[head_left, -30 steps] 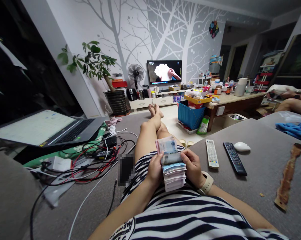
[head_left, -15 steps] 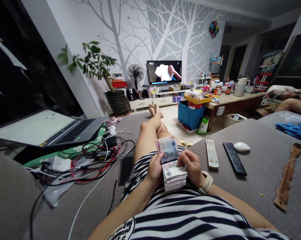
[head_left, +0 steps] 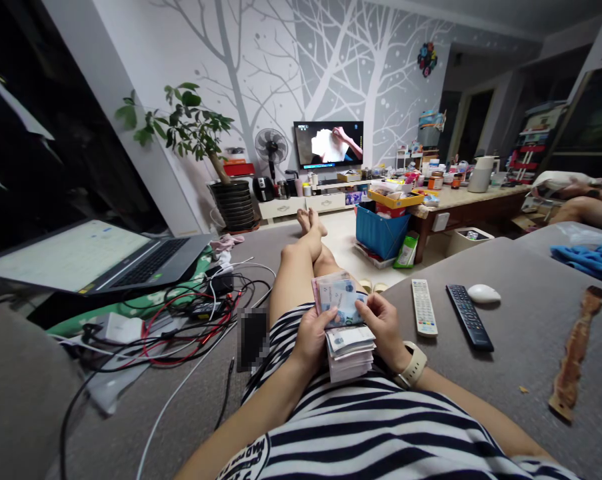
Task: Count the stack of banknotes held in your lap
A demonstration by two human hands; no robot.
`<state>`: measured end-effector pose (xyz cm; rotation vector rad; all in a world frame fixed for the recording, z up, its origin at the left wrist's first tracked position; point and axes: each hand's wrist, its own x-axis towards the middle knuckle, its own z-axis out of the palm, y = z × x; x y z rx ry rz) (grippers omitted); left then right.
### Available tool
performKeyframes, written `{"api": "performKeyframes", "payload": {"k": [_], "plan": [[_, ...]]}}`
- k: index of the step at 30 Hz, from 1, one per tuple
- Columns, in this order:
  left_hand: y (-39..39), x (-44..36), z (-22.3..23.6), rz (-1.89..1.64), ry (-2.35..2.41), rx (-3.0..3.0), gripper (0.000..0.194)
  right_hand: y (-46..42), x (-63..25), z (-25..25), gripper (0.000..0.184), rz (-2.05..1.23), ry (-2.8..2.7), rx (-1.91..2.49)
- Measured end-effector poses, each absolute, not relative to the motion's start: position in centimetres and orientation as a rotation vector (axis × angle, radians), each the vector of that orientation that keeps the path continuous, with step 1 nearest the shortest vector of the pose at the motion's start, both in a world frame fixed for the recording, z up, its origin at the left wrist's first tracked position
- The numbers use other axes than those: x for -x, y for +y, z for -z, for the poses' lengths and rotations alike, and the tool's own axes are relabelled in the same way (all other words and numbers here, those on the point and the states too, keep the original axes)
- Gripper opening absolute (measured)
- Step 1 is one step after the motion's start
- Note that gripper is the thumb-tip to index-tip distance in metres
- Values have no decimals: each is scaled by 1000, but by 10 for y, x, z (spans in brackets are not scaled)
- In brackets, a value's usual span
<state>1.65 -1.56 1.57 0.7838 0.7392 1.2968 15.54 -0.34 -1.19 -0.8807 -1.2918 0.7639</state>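
Note:
Between my hands is a fan of banknotes [head_left: 341,299], bluish in front with pinkish ones behind. My left hand [head_left: 311,337] grips these notes at their left edge, thumb on top. The fingers of my right hand [head_left: 385,328] pinch the right edge of the front bluish note. Just below, a thick stack of banknotes [head_left: 351,357] rests on my lap over striped cloth, its lower layers showing as pale edges. Part of the stack's left side lies close to my left wrist. A pale watch [head_left: 413,365] is strapped on my right wrist.
Right of me on the grey sofa lie a white remote [head_left: 424,308], a black remote [head_left: 469,317], a white mouse [head_left: 484,293] and a brown strip [head_left: 573,357]. To the left are tangled cables [head_left: 201,313] and an open laptop [head_left: 105,257]. Another person's leg [head_left: 588,212] shows at far right.
My right hand has lifted from the lower stack to the held notes, bringing a bluish note over them. My left thumb now presses on the front note.

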Motion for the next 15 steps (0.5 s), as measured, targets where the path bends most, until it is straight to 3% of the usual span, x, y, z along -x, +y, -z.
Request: {"api": "performKeyframes", "payload": {"k": [15], "plan": [[-9, -17, -14, -1405, 777, -723, 21, -13, -157, 9, 28, -762, -1358, 749]]}}
